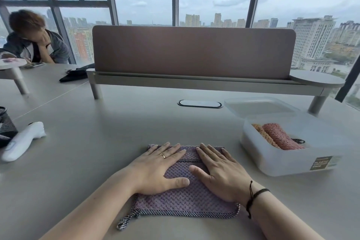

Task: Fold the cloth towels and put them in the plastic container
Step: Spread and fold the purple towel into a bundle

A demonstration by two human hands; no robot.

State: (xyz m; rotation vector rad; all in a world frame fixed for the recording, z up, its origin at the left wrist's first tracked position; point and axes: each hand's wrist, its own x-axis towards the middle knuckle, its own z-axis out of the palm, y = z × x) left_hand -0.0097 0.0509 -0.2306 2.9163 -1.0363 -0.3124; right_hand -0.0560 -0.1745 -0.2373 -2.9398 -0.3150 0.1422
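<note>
Purple towel (187,198) lies folded on the grey table (97,142), near edge at 6 o'clock, checkered loop trailing off its near-left corner. Left hand (155,169) and right hand (220,171) both rest flat on it, palms down, fingers spread and extended, gripping nothing, thumbs almost meeting over the middle. Plastic container (282,161) sits at 3 o'clock of the towel, apart from it, open, with two rolled towels (278,136) inside, orange and pink. Clear lid (259,106) lies just behind the container, at 1 o'clock.
</note>
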